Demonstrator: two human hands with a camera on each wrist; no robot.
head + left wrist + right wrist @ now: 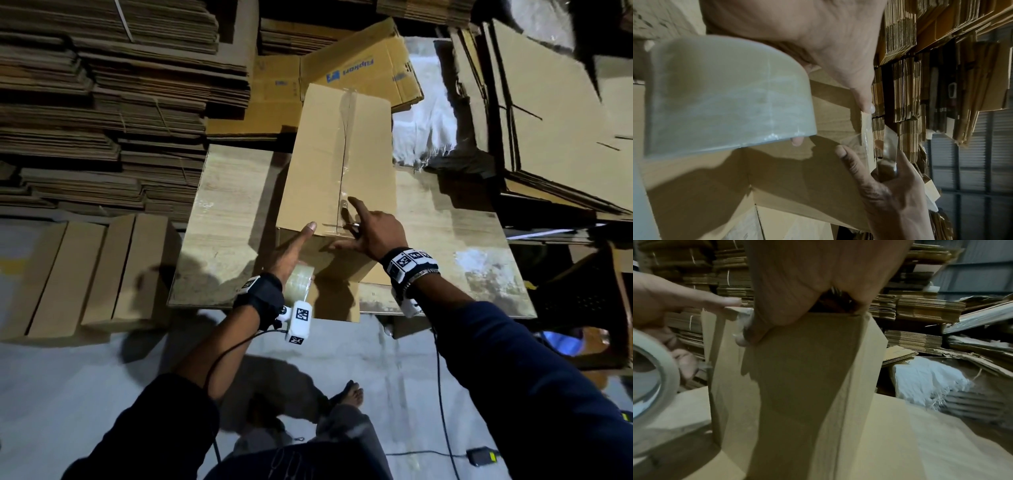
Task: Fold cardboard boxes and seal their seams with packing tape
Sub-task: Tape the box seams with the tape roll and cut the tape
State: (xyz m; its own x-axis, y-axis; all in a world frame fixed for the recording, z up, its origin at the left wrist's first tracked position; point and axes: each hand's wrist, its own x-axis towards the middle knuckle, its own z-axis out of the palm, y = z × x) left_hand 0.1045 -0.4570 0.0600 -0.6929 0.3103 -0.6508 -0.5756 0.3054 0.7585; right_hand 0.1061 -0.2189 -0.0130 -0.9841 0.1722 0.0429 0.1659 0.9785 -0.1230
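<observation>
A long brown cardboard box (329,164) lies on the wooden table (226,212), with clear tape (346,137) running along its top seam. My left hand (291,253) holds the clear tape roll (299,277) in its lower fingers, and its straight index finger touches the box's near top edge. In the left wrist view the roll (725,97) fills the left side. My right hand (373,229) lies spread over the box's near end, fingers straight, pressing the loose tape end (888,146) down over the edge. From the right wrist, the box (797,386) stands below the palm.
Tall stacks of flat cardboard (102,102) fill the left and back. Folded boxes (85,274) sit on the floor at left. A printed flat carton (359,65) and a white sack (428,113) lie behind the table, and large sheets (548,120) lean at right. My bare foot (349,394) is below.
</observation>
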